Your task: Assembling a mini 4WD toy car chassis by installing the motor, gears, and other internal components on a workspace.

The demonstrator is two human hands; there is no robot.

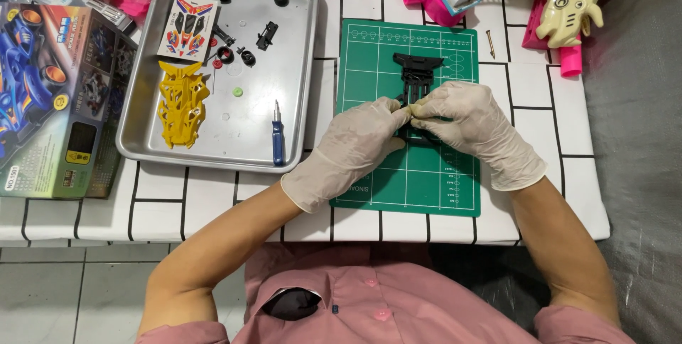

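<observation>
Both hands are pinched closed on the black plastic chassis (pixel 418 78): my left hand (pixel 353 146) and right hand (pixel 469 125), each in a pale glove, meet fingertip to fingertip over its near end, and the grip is narrow, thumb and forefinger against a small part that I cannot make out. The chassis lies flat on the green cutting mat (pixel 408 188), its far end showing beyond the knuckles, its near end hidden under them. The mat sits on the white gridded worktop (pixel 554 102).

I judge the chassis light and fairly stiff, but thin-ribbed and open-framed, so it could flex or snap at the narrow struts if squeezed across the middle. The long side rails look the safest place to hold it. Gloves on smooth plastic may slip, so a firm pinch close to the work seems wise.

Just left of the mat stands a metal tray (pixel 298 46) with a blue-handled screwdriver (pixel 278 138), a yellow car body shell (pixel 182 101), a sticker sheet (pixel 187 26) and small black parts. A printed kit box (pixel 50 95) lies farther left.
</observation>
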